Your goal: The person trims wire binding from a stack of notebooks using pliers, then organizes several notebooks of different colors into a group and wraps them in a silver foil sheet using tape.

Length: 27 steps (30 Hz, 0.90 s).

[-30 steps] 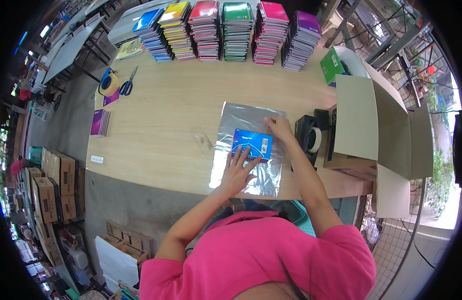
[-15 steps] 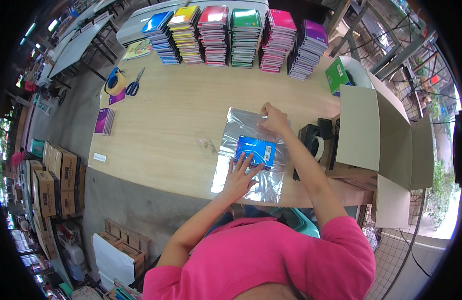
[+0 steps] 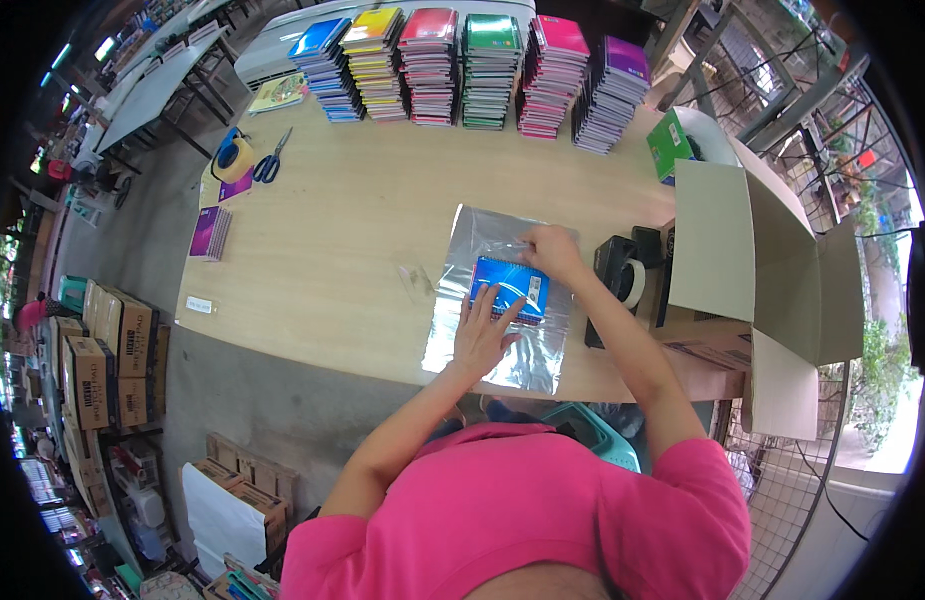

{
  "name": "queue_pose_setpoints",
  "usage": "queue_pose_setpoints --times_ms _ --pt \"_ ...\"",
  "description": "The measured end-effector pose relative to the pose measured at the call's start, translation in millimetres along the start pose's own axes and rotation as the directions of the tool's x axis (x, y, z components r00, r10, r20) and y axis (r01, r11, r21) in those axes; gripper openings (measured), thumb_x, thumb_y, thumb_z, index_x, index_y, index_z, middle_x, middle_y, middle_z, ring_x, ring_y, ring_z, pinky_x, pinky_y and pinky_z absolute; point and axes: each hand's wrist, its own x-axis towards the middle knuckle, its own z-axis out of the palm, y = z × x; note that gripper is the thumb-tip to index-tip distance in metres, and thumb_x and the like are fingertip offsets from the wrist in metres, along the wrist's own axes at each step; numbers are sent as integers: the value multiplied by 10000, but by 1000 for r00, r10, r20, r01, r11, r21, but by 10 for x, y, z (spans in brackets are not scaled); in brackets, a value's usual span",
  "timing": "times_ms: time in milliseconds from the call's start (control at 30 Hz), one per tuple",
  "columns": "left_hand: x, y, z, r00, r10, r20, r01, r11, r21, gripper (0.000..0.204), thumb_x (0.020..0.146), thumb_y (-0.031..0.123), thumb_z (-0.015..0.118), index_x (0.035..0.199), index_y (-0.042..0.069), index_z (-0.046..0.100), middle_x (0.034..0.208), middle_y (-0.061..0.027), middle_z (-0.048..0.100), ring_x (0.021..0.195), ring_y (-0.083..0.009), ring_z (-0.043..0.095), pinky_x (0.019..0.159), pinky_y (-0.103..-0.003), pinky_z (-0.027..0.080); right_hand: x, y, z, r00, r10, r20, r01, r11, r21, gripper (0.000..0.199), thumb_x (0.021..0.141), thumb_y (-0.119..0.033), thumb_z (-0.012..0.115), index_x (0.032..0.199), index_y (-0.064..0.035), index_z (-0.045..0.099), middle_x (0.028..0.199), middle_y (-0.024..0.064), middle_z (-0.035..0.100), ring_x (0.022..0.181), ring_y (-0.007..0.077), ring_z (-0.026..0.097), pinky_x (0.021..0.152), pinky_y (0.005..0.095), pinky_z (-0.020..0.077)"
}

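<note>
A blue spiral-bound notebook (image 3: 522,278) lies with a clear plastic sheet (image 3: 492,228) on the wooden table in front of me; a red edge shows at its left side. Whether the plastic is a bag or a single film, I cannot tell. My left hand (image 3: 482,335) rests on the notebook's lower left part, fingers spread flat. At the notebook's upper right corner, my right hand (image 3: 554,254) is closed, with its bent fingers pinching the plastic.
Tall stacks of notebooks (image 3: 487,75) in several colours line the far edge. Scissors (image 3: 272,160) and tape rolls (image 3: 232,158) lie at the far left, near small purple notebooks (image 3: 211,233). On the right are a black tape dispenser (image 3: 610,275) and an open cardboard box (image 3: 715,260).
My right hand has drawn nearer, to the notebook's top edge, and its fingers have closed up. My left hand stays spread on the notebook. The whole view has shifted slightly.
</note>
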Motion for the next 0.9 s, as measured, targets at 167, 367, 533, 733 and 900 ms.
queue_pose_setpoints --times_ms 167,367,533,733,900 --pt "22 -3 47 999 -6 -40 5 1000 -23 699 777 331 772 1419 303 497 1459 -267 343 1390 -454 313 1124 -600 260 -97 -120 27 964 -251 -86 239 962 -130 123 750 -104 642 844 -94 720 916 115 646 903 307 644 753 436 531" --pt "1 54 87 999 -44 -25 43 998 -34 741 721 359 796 1402 269 521 1546 -307 213 1432 -492 225 1135 -590 246 -491 -316 319 949 -265 -168 251 963 -102 115 711 -124 643 806 -69 677 834 120 586 824 319 619 687 431 508" --pt "3 22 278 989 -141 -37 142 989 30 797 638 370 837 1370 219 561 1584 -313 136 1454 -502 164 1148 -585 229 -594 -554 540 966 -137 -220 119 989 -93 114 715 -105 619 807 -62 670 843 146 578 821 340 617 691 453 506" --pt "115 103 257 997 -75 33 70 989 134 425 786 335 682 1064 16 721 1575 -355 112 1455 -547 97 1168 -616 122 -615 -471 523 948 -154 -277 136 987 -83 134 699 -96 630 808 -43 685 823 157 577 806 346 622 681 455 505" --pt "97 34 272 994 -108 -10 108 986 129 496 827 282 633 1187 -60 645 1571 -346 114 1445 -562 91 1170 -628 106 -591 -525 654 946 -164 -280 147 986 -79 98 693 -82 630 763 -28 671 805 156 576 781 346 614 687 451 504"
